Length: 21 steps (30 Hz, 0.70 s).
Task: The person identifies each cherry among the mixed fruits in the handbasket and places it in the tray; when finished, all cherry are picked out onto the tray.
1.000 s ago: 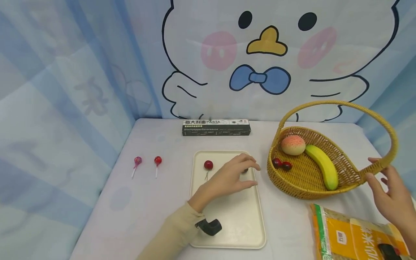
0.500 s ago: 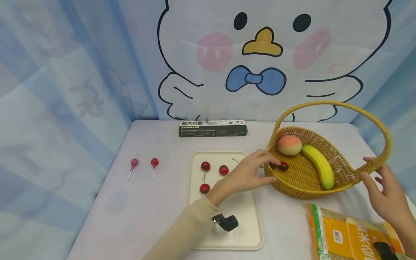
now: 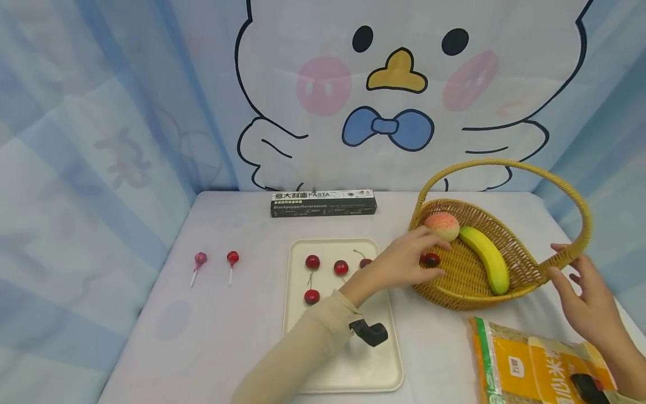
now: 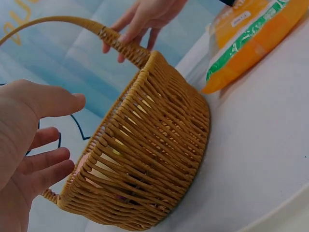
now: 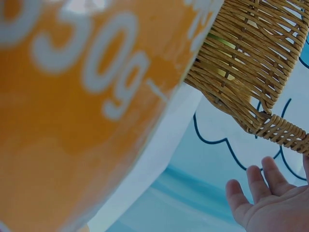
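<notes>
My left hand [image 3: 411, 259] reaches over the near left rim of the wicker basket [image 3: 461, 294]. Its thumb and fingers are apart, with nothing between them in the left wrist view. Dark red cherries [image 3: 431, 260] lie in the basket just beneath these fingers, beside a peach [image 3: 443, 225] and a banana [image 3: 487, 259]. At the basket's right end my right hand [image 3: 587, 297] holds the foot of the handle between thumb and forefinger; its other fingers extend loosely in the right wrist view. Several cherries [image 3: 312, 262] with stems lie on the cream tray [image 3: 348, 381], partly hidden by my left arm.
Two lollipops [image 3: 200, 259] lie on the left of the white table [image 3: 202, 348]. A black pasta box [image 3: 323, 203] stands at the back edge. An orange bag of grain [image 3: 530, 359] lies in front of the basket, under the right forearm.
My left hand has moved right, from above the tray to over the basket, uncovering several cherries on the tray. My right hand stays at the handle. The head view has shifted slightly.
</notes>
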Motion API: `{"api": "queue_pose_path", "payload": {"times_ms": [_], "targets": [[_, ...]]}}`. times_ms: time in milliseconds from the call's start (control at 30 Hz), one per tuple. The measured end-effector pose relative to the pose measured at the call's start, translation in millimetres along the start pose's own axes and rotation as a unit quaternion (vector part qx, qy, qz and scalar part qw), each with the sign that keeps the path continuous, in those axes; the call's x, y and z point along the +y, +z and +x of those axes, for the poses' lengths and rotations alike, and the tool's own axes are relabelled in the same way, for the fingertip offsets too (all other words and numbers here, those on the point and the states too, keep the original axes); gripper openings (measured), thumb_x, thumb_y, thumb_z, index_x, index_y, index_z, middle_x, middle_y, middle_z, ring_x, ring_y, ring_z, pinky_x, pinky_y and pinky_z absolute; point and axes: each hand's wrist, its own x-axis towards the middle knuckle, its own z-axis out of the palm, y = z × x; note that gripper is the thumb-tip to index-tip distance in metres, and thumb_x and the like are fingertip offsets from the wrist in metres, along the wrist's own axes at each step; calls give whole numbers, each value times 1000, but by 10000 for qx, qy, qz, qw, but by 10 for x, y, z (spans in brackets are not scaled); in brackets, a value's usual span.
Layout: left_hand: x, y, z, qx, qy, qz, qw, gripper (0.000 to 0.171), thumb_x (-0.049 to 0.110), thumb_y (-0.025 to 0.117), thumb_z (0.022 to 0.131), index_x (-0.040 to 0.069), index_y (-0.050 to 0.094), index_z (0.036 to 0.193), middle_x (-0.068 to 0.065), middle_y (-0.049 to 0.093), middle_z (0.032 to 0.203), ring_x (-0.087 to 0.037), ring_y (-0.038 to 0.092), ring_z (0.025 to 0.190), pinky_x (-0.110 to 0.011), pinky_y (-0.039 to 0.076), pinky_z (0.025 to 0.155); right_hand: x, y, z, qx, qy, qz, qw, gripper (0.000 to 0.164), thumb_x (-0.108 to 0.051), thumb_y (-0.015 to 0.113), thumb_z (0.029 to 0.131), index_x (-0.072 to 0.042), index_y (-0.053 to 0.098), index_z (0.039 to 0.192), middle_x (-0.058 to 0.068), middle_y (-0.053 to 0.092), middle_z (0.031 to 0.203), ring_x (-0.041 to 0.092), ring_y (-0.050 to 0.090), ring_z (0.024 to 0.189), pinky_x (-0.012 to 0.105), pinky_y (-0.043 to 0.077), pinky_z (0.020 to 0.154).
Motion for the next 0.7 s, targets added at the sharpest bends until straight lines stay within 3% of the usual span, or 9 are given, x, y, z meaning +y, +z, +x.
{"api": "queue_pose_path", "payload": {"times_ms": [67,167,300,333,400,433,567,633,700], "targets": [[7,21,59,-55,-61,121,9999,45,33,77,99,24,64,142,6,59,146,-8,58,130,-17,46,110,1,2,2,-12,5,-26,10000,52,-16,46,114,-10,35,165,-25,30,167,21,24,165,5,8,118],[24,44,139,-170,-157,267,9994,46,34,77,99,26,64,143,7,58,149,-9,56,137,-21,45,116,-1,0,9,-50,52,-56,10000,52,-16,45,114,-10,34,165,5,33,174,26,23,166,7,8,120],[60,67,235,-388,-330,448,9977,47,35,76,99,27,63,144,7,56,152,-9,54,141,-23,44,119,-9,-6,18,-87,110,-62,9999,53,-15,45,114,-8,33,165,30,33,168,34,22,165,15,8,127],[69,73,257,-427,-372,499,9972,47,35,76,99,28,63,144,8,56,153,-8,55,141,-23,44,119,-10,-7,20,-86,128,-76,9999,53,-15,45,114,-8,33,165,31,34,167,35,22,165,13,8,126],[88,88,297,-501,-476,571,9960,48,35,76,99,28,63,144,8,56,152,-7,55,140,-23,46,117,-18,-7,20,-97,151,-67,9998,53,-15,45,114,-8,32,165,33,34,166,39,22,164,25,9,134],[97,95,317,-521,-541,596,9954,48,35,77,98,29,63,143,9,56,152,-7,56,138,-23,46,116,-20,-7,20,-97,159,-62,9998,53,-15,45,114,-8,32,165,33,35,165,40,22,164,26,9,134],[123,137,383,-552,-782,693,9930,48,34,79,96,31,64,141,10,58,148,-4,60,130,-21,50,109,-16,-10,17,-96,163,-67,9998,53,-15,45,114,-9,32,165,29,34,168,40,23,163,14,9,127],[132,160,410,-560,-900,740,9916,48,33,80,95,31,64,141,11,60,146,-4,61,127,-20,51,106,-6,-20,15,-102,154,-57,9998,53,-16,47,114,-11,33,165,15,33,173,33,24,164,2,8,114],[137,179,435,-521,-1014,779,9904,48,28,81,94,30,65,139,10,62,143,-3,62,121,-18,52,101,1,-35,23,-115,102,-1,9999,54,-15,48,113,-13,34,166,-7,33,174,17,25,165,0,10,112]]}}
